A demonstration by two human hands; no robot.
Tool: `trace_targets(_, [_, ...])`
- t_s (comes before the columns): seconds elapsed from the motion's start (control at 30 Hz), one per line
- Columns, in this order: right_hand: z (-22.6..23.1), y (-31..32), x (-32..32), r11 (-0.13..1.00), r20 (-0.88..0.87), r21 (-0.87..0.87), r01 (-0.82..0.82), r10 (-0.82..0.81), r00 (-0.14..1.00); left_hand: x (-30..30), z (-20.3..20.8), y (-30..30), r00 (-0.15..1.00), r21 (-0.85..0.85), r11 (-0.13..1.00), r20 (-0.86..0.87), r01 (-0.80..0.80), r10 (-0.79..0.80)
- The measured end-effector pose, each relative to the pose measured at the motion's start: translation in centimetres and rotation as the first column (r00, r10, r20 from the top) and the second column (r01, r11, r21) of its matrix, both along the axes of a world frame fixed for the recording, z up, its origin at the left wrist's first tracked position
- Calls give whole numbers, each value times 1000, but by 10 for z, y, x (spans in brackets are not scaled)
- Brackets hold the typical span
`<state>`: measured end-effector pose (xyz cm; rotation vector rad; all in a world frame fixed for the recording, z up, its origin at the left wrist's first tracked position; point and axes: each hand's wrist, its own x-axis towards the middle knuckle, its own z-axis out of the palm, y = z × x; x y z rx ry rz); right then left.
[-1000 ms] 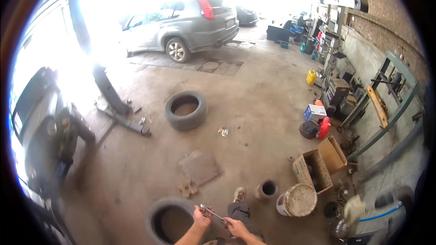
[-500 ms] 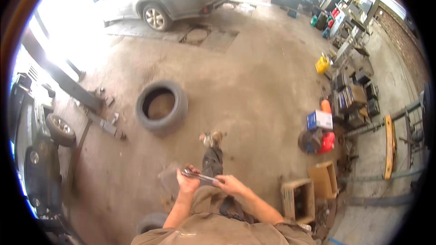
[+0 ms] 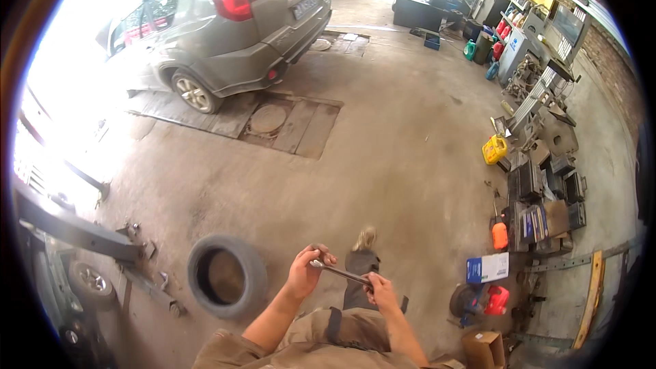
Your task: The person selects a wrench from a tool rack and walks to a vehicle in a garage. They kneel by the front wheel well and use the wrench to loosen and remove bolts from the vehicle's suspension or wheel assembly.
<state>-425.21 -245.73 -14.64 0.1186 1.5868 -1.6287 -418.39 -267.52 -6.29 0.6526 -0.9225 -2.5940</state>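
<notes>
A long silver wrench lies slantwise between my two hands, in front of my body. Its rounded left end rests at the thumb and curled fingers of my left hand, which is closed on it. My right hand grips the other end, fingers wrapped round it and hiding its tip. Below the hands my dark trouser leg and a worn shoe show. A bare tyre lies flat on the floor to the left of my left hand.
A grey car stands ahead left, beside a floor pit cover. At left are a lift post and arm. Along the right stand a yellow jug, old batteries, a blue-white box, a red canister and a cardboard box.
My view has tilted up and shifted forward, so the car looks larger and the tyre sits lower. Both hands still hold the wrench, now higher in view and farther right.
</notes>
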Motion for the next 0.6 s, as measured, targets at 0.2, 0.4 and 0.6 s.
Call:
trace_targets(0.2, [-90, -101, -259, 956, -544, 291, -29, 190, 817, -193, -216, -138, 899, 395, 916, 424, -71, -113])
trace_targets(0.4, [75, -225, -552, 998, -383, 12, 69, -59, 922, -505, -11, -236, 996, 593, 805, -54, -26, 71])
trace_targets(0.6, [53, -347, -764, 893, -184, -226, 389, -431, 883, -731, 11, -322, 979, 39, 991, 163, -128, 120])
